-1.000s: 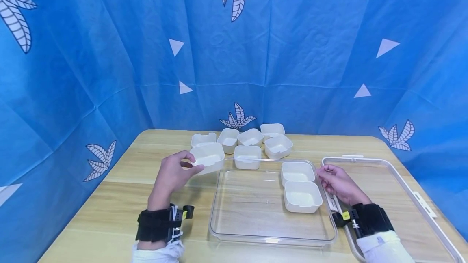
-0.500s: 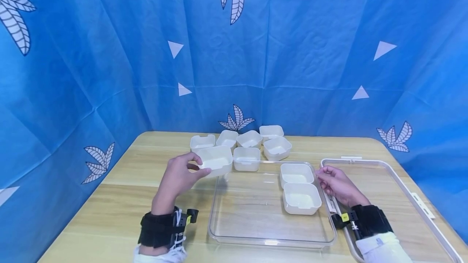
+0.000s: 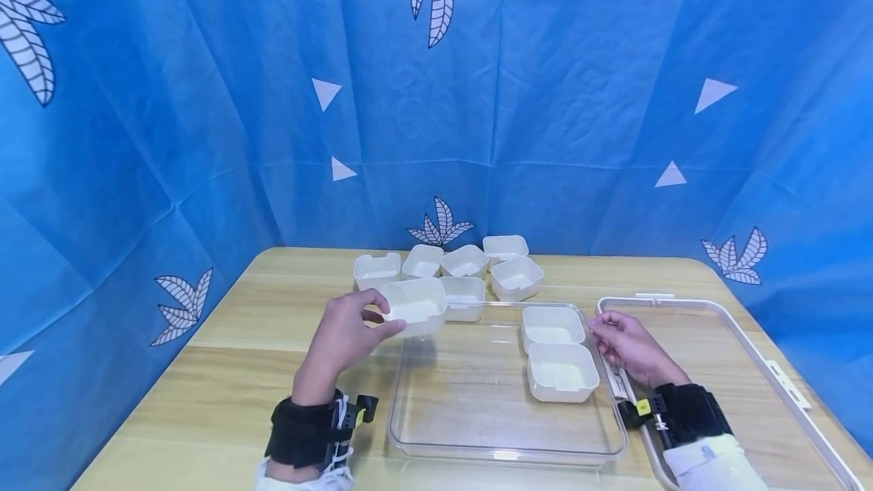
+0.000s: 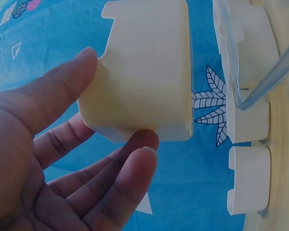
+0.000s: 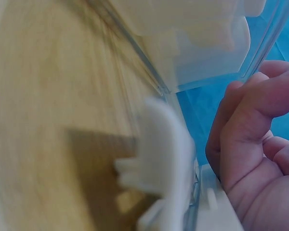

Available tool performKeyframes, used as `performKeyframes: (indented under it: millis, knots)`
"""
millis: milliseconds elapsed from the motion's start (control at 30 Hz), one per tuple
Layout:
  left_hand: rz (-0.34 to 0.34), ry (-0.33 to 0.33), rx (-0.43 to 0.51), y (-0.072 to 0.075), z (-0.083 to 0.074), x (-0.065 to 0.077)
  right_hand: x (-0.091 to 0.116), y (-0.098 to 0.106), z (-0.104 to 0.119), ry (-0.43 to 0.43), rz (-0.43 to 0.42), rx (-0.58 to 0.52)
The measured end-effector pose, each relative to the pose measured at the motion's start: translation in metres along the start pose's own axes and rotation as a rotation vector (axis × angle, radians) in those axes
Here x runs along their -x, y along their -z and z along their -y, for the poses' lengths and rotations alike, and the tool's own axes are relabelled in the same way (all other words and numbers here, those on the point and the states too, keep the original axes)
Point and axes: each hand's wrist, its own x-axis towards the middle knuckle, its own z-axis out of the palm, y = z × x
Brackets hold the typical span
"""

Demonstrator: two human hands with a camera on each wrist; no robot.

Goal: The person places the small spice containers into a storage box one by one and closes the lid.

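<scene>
My left hand (image 3: 351, 328) pinches a small white plastic bin (image 3: 424, 311) at its left side, thumb on one face and fingers on the other. It holds this bin in the air over the back left corner of a clear plastic box (image 3: 505, 451). In the left wrist view the white bin (image 4: 144, 67) shows its underside, with a notch in its rim. Two more white bins (image 3: 563, 373) stand inside the box along its right side. My right hand (image 3: 630, 343) has curled fingers at the box's right rim and grips it there; the fingertips are partly hidden.
Several white bins (image 3: 516, 276) stand behind the box, near the table's back edge. A clear lid with a white rim (image 3: 736, 317) and clips lies to the right, under my right forearm. Blue patterned cloth (image 3: 580, 97) hangs around the wooden table (image 3: 225, 370).
My left hand has carried the white bin to the right and slightly towards me, from left of the clear box to over its back left corner. The right hand stays at the rim.
</scene>
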Motion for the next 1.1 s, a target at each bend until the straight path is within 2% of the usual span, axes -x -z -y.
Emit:
performKeyframes:
  millis: [500, 733, 1100]
  knots:
    - [0.036, -0.008, -0.001, -0.005, -0.013, 0.005, 0.0, -0.001, -0.005, -0.018, -0.01, 0.001]
    - [0.06, -0.055, 0.026, -0.009, -0.02, 0.007, 0.0, -0.001, -0.002, -0.014, -0.016, 0.011]
    - [0.124, -0.098, -0.001, -0.015, -0.035, 0.011, 0.0, -0.001, 0.0, -0.005, -0.006, 0.006]
